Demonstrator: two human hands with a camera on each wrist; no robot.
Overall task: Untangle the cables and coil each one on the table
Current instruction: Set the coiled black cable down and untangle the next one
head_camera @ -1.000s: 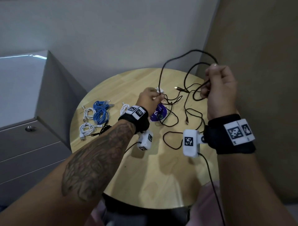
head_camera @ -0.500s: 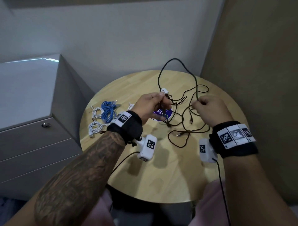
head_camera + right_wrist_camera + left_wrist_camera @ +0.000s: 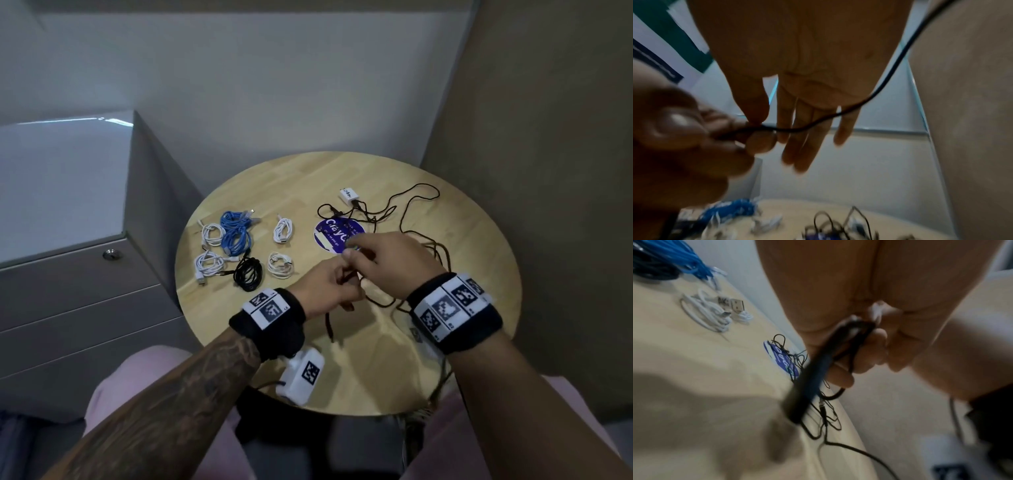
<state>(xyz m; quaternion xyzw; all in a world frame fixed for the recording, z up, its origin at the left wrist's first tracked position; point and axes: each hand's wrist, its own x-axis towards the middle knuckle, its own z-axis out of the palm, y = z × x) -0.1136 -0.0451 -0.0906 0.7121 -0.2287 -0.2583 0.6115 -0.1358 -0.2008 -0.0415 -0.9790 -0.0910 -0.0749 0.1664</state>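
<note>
A loose black cable (image 3: 416, 202) sprawls in tangled loops over the right half of the round wooden table (image 3: 274, 178). My left hand (image 3: 334, 291) grips a folded stretch of it, fingers curled round the cable (image 3: 840, 352), and a short end hangs below the fist (image 3: 329, 327). Touching it from the right, my right hand (image 3: 356, 253) pinches the same cable (image 3: 797, 129) between thumb and forefinger, the other fingers straight. Both hands hover low over the table's near middle.
On the table's left lie coiled cables: a blue one (image 3: 234, 231), several white ones (image 3: 283, 230), a black one (image 3: 248, 273). A purple round sticker (image 3: 330, 233) and a white plug block (image 3: 349, 196) sit by the tangle. A grey cabinet (image 3: 85, 267) stands left, a brown wall right.
Both hands came down from a raised spread and met near the table's front. The black cable's high loops now lie on the table.
</note>
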